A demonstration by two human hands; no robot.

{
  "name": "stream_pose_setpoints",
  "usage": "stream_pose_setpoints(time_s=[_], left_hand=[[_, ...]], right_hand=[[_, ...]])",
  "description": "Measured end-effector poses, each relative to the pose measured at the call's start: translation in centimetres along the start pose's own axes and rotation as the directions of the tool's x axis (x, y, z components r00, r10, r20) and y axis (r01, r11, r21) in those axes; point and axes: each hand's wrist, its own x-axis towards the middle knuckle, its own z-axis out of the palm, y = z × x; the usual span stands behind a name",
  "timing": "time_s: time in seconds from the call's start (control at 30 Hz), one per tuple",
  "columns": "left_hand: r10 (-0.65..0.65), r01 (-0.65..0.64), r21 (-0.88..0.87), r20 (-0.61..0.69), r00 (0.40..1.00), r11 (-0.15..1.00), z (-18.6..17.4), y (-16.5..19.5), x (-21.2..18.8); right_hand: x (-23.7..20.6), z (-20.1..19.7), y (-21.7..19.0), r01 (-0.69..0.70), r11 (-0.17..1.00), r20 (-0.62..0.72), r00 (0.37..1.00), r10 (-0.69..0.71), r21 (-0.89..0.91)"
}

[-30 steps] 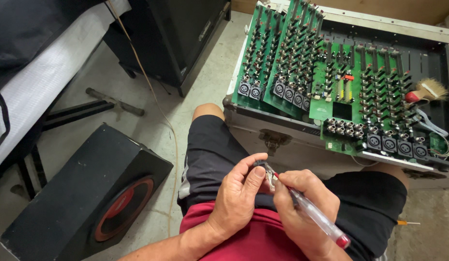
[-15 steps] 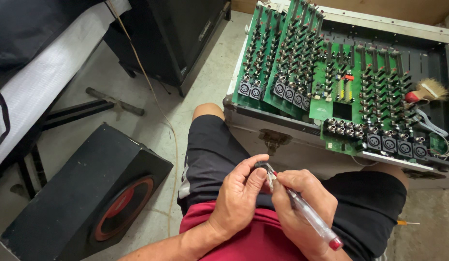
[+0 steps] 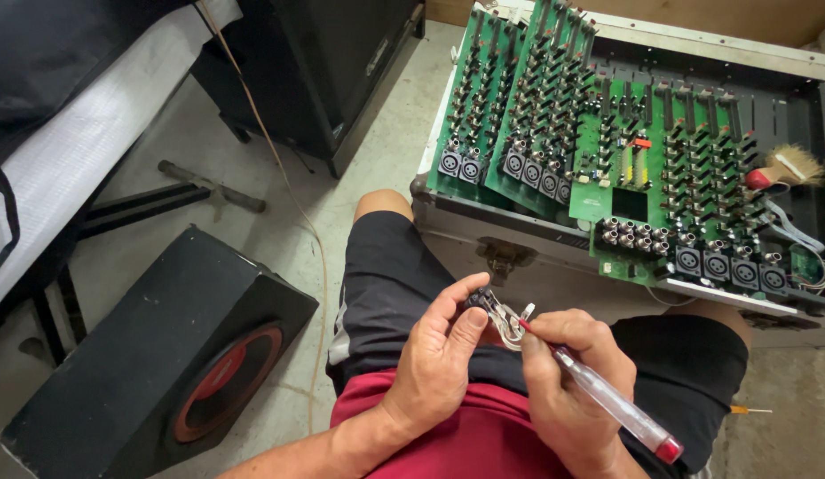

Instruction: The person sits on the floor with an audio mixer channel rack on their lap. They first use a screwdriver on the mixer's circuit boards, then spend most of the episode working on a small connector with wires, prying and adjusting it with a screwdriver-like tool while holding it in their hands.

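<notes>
Over the lap, left hand (image 3: 439,364) pinching a small metal connector part (image 3: 501,318), right hand (image 3: 568,381) closed on a clear-handled screwdriver (image 3: 607,399), tip at the part. Best done slowly, tip seated square, part gripped firm. Beyond the knees, opened mixer case (image 3: 536,239) with green circuit boards (image 3: 554,115); a brush (image 3: 785,167) at far right.

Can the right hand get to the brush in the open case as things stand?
Probably not right away: the right hand holds a clear-handled screwdriver at the small part in the left hand. The brush lies unobstructed at the case's far right.
</notes>
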Motion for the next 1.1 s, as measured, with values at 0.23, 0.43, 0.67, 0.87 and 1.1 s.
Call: stream_pose_setpoints(time_s=[0.23,0.43,0.67,0.87,1.1], left_hand=[[0.001,-0.001,0.014,-0.006,1.0,1.0,-0.2,-0.3,0.0],[-0.146,0.174,-0.401,0.1,0.984,0.899,-0.7,-1.3,0.6],[-0.18,0.261,-0.572,0.195,0.964,0.778,-1.6,-2.4,0.6],[-0.164,0.25,-0.576,0.198,0.966,0.778,-1.6,-2.3,0.4],[-0.134,0.209,-0.555,0.173,0.976,0.805,-1.4,-2.2,0.5]], right_hand=[[0.5,-0.1,-0.7,0.027,0.999,0.09,0.996,-0.024,-0.027],[0.2,-0.3,-0.5,-0.018,1.0,0.06,0.998,0.019,-0.013],[0.0,-1.1,1.1,-0.09,0.991,0.066,0.994,0.084,0.103],[-0.3,-0.6,0.9,-0.15,0.988,0.086,0.986,0.145,0.045],[-0.1,0.0,-0.5,0.041,0.999,0.141,0.989,-0.04,-0.007]])
